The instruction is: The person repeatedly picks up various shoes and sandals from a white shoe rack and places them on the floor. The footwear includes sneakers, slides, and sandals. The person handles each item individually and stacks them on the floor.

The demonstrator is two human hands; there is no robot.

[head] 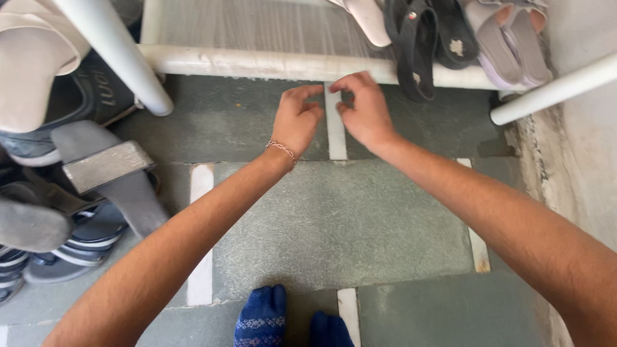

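A single head-worn view is given, aimed steeply down and forward from close range; the stone floor is seen below, the white shoe rack along the top edge.

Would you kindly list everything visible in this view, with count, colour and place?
Rack: one, white, across the top.
Sandals on rack: pale pink one, black pair, lilac pair, top right.
Footwear pile: several, grey, black, cream, left edge.
Floor: grey slabs, white joints.
Wall: pale, right.
Bracelet: one, metal, left wrist.
Socks: two, blue, bottom centre.
Left hand: fingers curled, beside rack rail, empty.
Right hand: same, empty.
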